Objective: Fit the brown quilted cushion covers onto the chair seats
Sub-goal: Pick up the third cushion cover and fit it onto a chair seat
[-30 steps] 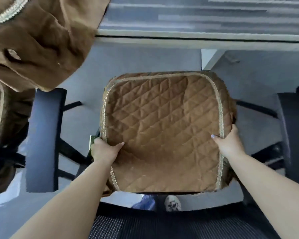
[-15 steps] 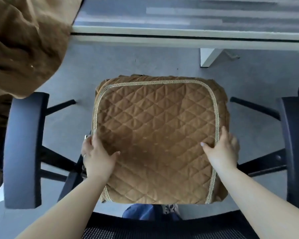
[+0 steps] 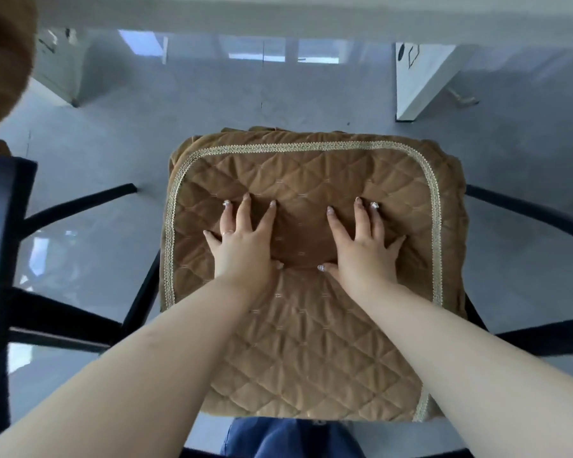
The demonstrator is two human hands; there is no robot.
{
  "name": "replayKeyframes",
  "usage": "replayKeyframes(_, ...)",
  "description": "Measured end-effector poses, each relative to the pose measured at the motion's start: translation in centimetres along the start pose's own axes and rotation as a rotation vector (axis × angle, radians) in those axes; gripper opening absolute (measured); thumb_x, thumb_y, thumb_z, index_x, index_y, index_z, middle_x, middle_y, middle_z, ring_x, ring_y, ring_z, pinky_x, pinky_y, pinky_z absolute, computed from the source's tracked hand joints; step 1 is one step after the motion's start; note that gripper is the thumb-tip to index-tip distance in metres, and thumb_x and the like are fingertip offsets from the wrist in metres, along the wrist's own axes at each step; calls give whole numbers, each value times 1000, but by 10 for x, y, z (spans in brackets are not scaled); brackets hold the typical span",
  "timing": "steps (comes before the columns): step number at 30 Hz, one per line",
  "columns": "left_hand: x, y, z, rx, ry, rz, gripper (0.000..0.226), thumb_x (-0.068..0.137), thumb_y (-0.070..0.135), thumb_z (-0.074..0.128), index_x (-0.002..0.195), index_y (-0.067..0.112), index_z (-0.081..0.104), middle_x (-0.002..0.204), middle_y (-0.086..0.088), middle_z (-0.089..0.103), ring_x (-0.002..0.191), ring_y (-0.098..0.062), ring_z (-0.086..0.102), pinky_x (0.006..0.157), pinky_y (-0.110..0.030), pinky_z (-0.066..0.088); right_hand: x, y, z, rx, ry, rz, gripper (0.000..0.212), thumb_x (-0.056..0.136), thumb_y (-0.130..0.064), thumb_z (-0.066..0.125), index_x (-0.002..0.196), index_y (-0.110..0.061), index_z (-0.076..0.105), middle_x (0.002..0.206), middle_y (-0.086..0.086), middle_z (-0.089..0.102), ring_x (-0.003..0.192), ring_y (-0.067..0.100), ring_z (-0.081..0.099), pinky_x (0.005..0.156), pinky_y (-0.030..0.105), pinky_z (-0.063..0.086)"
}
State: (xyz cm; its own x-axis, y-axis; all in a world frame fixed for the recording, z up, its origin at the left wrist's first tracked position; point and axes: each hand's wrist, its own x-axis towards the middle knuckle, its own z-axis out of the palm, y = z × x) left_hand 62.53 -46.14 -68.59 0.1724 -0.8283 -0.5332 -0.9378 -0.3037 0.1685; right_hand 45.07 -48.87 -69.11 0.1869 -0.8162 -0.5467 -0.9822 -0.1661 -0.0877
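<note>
My left hand [image 3: 242, 249] and right hand [image 3: 364, 251] flat on cover [image 3: 311, 342], fingers [image 3: 265, 218] spread wide, holding nothing, pressing quilted top at seat centre, trim [image 3: 311, 147] along edges

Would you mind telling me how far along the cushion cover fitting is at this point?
Looks done: the brown quilted cover lies over this chair seat, its braid trim framing the top. In hand: the left hand and right hand press flat on the middle, fingers spread, apparently smoothing it. Left: more brown fabric shows at upper left, and the dark chair beside it shows no cover.
</note>
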Motion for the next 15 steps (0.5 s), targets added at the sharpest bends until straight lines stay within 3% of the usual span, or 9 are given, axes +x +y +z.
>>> replayKeyframes(5, -43, 4, -6, -105, -56, -63, 88, 84, 32, 68, 151, 39, 12, 162, -2, 0, 149, -28, -2, 114, -60, 21, -34, 2, -18, 116, -84, 4, 89, 82, -49, 64, 148, -41, 5, 160, 2, -13, 147, 25, -11, 111, 63, 17)
replayKeyframes(8, -96, 2, 12, -93, -152, -107, 84, 88, 24, 61, 152, 38, 8, 162, -4, -2, 149, -29, -3, 112, -55, 28, -91, 6, 2, 49, -183, -37, 96, 84, -49, 61, 148, -41, -10, 158, 5, -21, 146, 27, -14, 112, 58, 22)
replayKeyframes(12, -110, -4, 38, -49, -175, -107, 95, 85, 28, 68, 152, 35, 2, 162, -5, -8, 149, -30, -8, 113, -56, 26, -109, 10, 32, -68, -224, -49, 97, 86, -49, 59, 147, -38, -15, 155, 10, -29, 145, 32, -19, 110, 62, 21)
replayKeyframes(15, -98, -3, 52, -49, -140, -104, 89, 90, 21, 62, 153, 34, 1, 161, -7, -7, 148, -31, -9, 112, -60, 26, -94, 6, 45, -97, -221, -45, 97, 86, -46, 60, 148, -36, -14, 155, 12, -27, 144, 35, -19, 107, 65, 22)
